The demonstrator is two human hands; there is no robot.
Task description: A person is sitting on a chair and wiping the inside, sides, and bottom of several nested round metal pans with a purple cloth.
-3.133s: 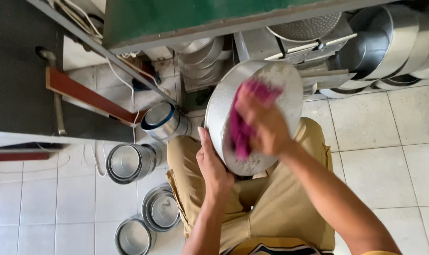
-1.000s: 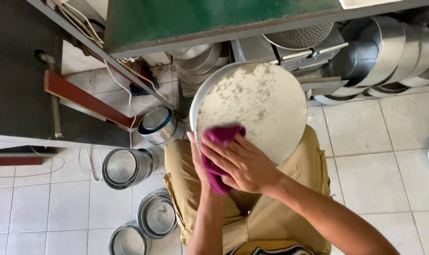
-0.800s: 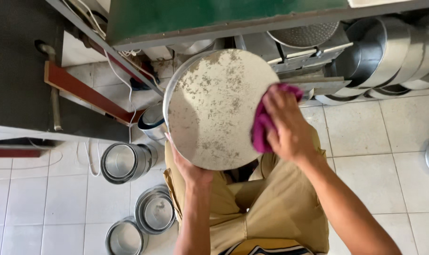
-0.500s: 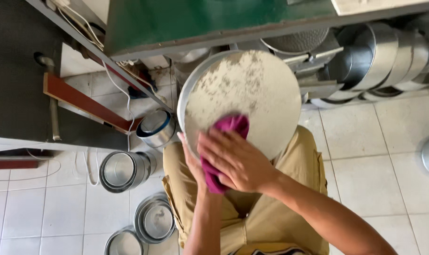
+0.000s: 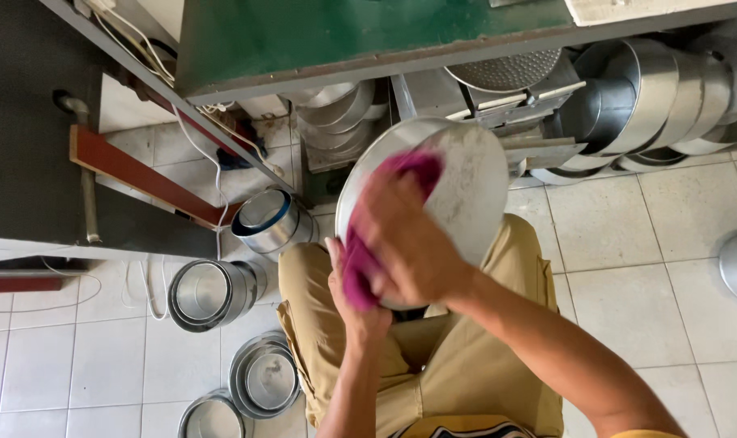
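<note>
I see my right hand (image 5: 409, 243) clenched on a magenta cloth (image 5: 377, 235), pressing it flat against the face of a round metal pan (image 5: 466, 191) tilted over my lap. My left hand (image 5: 354, 304) grips the pan's lower rim from beneath. Stacks of metal tins (image 5: 210, 294) sit on the tiled floor (image 5: 628, 292) to the left, below the green tabletop (image 5: 344, 36).
</note>
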